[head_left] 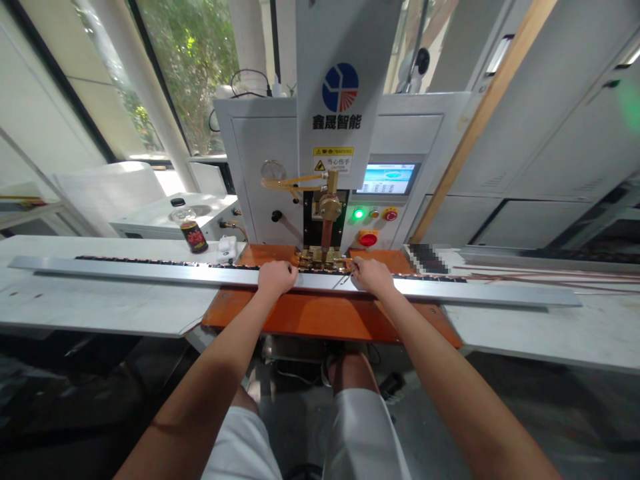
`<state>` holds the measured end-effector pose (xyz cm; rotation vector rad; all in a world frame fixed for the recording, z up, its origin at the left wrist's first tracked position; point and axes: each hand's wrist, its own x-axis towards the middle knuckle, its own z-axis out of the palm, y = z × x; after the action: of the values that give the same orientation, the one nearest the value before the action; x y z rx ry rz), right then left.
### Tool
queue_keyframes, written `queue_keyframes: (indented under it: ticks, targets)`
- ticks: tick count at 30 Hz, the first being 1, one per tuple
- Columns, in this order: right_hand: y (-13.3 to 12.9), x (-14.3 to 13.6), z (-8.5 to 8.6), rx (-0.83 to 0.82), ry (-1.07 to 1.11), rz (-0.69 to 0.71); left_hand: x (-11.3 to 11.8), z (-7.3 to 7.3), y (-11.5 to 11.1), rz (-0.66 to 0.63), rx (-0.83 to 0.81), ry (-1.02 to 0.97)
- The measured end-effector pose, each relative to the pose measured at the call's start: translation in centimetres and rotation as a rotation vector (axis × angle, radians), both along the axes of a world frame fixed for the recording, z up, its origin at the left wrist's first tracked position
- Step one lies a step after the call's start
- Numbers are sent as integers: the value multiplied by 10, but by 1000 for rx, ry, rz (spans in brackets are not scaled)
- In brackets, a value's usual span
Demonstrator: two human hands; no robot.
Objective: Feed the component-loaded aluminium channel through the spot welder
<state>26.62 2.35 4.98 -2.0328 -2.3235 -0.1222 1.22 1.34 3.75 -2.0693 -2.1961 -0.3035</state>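
A long silvery metal bar (165,272) lies across the bench, with a row of small dark and coppery pieces (125,262) along its far edge. My left hand (277,277) is closed at the bar, just left of a brass fixture (323,257). At the fixture's right end my right hand (373,275) is closed, thumb and fingers pressed together. What either hand pinches is hidden behind the fingers. Between the hands, a copper-coloured rod (327,237) of the machine (330,140) comes down onto the fixture.
An orange board (320,317) lies under the bar. A dark-labelled bottle (193,235) and a small white object (227,249) stand behind it at left. The machine's panel has a lit screen (385,179) and a red knob (369,238). Thin copper-coloured rods (540,275) lie at right.
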Motion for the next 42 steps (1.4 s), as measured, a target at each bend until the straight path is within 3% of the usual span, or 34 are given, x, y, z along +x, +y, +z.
queue_keyframes:
  ticks: [12, 42]
  targets:
    - [0, 2, 1, -10, 0, -12, -1, -8, 4, -44, 63, 15]
    - [-3, 5, 2, -5, -13, 3, 2, -4, 2, -38, 22, -4]
